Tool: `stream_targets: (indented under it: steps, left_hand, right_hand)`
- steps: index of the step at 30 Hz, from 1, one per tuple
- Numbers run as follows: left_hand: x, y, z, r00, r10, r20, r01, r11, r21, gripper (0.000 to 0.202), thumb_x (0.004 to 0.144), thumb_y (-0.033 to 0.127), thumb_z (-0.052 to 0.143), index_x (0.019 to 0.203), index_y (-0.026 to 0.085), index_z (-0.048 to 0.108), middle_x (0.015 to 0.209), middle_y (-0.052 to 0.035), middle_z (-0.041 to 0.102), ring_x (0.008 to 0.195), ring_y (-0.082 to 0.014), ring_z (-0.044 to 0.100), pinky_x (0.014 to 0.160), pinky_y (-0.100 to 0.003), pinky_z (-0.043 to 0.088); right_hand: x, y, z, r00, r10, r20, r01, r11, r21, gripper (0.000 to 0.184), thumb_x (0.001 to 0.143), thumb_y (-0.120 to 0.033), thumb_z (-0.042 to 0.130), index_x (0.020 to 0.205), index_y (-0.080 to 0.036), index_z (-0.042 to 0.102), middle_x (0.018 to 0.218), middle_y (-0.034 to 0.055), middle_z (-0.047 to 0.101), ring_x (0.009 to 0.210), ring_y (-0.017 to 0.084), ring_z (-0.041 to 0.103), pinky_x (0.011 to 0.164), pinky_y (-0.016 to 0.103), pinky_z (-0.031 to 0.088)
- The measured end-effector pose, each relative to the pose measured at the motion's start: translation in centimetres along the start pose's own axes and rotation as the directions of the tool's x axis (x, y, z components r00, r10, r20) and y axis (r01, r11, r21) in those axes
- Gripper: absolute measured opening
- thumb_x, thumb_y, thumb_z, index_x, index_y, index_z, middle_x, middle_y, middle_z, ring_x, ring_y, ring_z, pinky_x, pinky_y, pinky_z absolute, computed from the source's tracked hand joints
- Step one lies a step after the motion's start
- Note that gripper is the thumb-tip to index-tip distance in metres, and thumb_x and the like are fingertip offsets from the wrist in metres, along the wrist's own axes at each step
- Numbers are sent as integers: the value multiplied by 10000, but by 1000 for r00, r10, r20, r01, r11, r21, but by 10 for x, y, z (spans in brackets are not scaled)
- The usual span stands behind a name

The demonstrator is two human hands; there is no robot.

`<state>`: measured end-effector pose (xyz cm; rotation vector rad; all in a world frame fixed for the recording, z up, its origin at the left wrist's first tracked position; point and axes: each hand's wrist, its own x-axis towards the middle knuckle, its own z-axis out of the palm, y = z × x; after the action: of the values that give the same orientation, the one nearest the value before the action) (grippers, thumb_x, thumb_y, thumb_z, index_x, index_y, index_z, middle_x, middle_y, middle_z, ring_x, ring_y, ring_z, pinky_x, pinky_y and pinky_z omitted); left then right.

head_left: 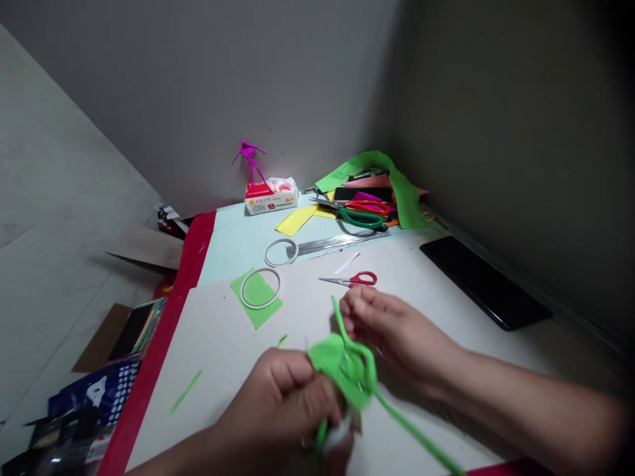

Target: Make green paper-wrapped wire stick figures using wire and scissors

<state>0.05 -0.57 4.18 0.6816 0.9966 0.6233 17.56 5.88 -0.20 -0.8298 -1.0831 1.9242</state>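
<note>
Both my hands work low over a white board. My left hand is shut on a bunched green foam piece, and something pale shows below its fingers. My right hand pinches the same bunch from the far side. A narrow green strip rises from the bunch past my right fingertips, and a longer one runs down to the lower right. Just beyond my right hand lie red-handled scissors.
A white ring lies on a green foam square. Another ring sits beside metal wires. Green-handled scissors, foam sheets, a tissue pack and a magenta figure stand behind. A black tablet lies right.
</note>
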Motion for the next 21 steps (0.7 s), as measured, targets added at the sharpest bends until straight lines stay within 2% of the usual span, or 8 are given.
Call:
stream_targets:
  steps: [3, 5, 8, 11, 14, 18, 19, 21]
  left_hand:
    - [0, -3, -4, 1000, -2, 10, 1, 1000, 24, 373, 770, 464, 695, 599, 136, 657, 464, -3, 562, 402, -74, 427, 441, -209, 269]
    - [5, -5, -8, 992, 106, -62, -105, 994, 11, 327, 811, 444, 662, 684, 144, 694, 521, -17, 620, 470, -101, 496, 507, -223, 370]
    - [12, -7, -14, 958, 209, -199, -209, 978, 18, 251, 827, 375, 668, 725, 151, 718, 656, -31, 691, 629, -115, 576, 652, -222, 433]
    - [15, -4, -17, 920, 274, -280, -263, 962, 79, 205, 821, 331, 684, 725, 156, 728, 750, -30, 712, 751, -131, 600, 771, -234, 436]
    - [13, 3, -20, 856, 343, -387, -317, 939, 133, 195, 796, 332, 708, 727, 152, 736, 796, -33, 715, 806, -147, 599, 804, -243, 422]
    - [14, 10, -23, 794, 352, -496, -350, 931, 101, 196, 744, 341, 749, 727, 146, 735, 808, -29, 707, 814, -151, 588, 800, -247, 411]
    - [15, 11, -24, 791, 351, -502, -356, 930, 90, 198, 739, 343, 752, 739, 146, 736, 811, -27, 705, 814, -149, 586, 796, -244, 410]
    - [18, 12, -25, 786, 356, -505, -366, 927, 83, 197, 736, 343, 752, 758, 148, 735, 811, -19, 697, 785, -136, 575, 760, -230, 405]
  right_hand:
    - [5, -9, -8, 997, -77, -5, 77, 997, 15, 195, 894, -353, 569, 823, -181, 510, 932, 40, 548, 827, 142, 549, 818, 315, 448]
    - [1, -12, -7, 981, -126, 148, 146, 980, -133, 161, 879, -305, 597, 945, -204, 491, 1070, 61, 550, 909, 157, 559, 847, 334, 448]
    - [-6, -9, -2, 951, -151, 269, 250, 887, -387, 225, 867, -204, 592, 1005, -227, 417, 1006, 36, 539, 881, 145, 559, 782, 300, 470]
    - [-6, -4, -2, 957, -209, 203, 287, 804, -521, 164, 885, -174, 528, 945, -227, 384, 884, 8, 528, 826, 142, 559, 728, 282, 472]
    - [0, -2, -11, 964, -231, 132, 258, 697, -669, 194, 875, -166, 527, 974, -233, 374, 839, 4, 559, 771, 149, 560, 687, 282, 456]
    - [6, -6, -21, 944, -300, 140, 287, 530, -798, 254, 844, -162, 566, 1051, -225, 434, 966, 50, 596, 852, 179, 563, 781, 340, 451]
    - [6, -8, -20, 931, -341, 132, 305, 526, -794, 251, 831, -169, 587, 1044, -220, 465, 1010, 59, 584, 900, 186, 552, 819, 348, 444]
    - [2, -15, -16, 923, -376, 78, 315, 625, -714, 214, 819, -209, 622, 1006, -213, 518, 980, 41, 561, 881, 168, 533, 800, 310, 443]
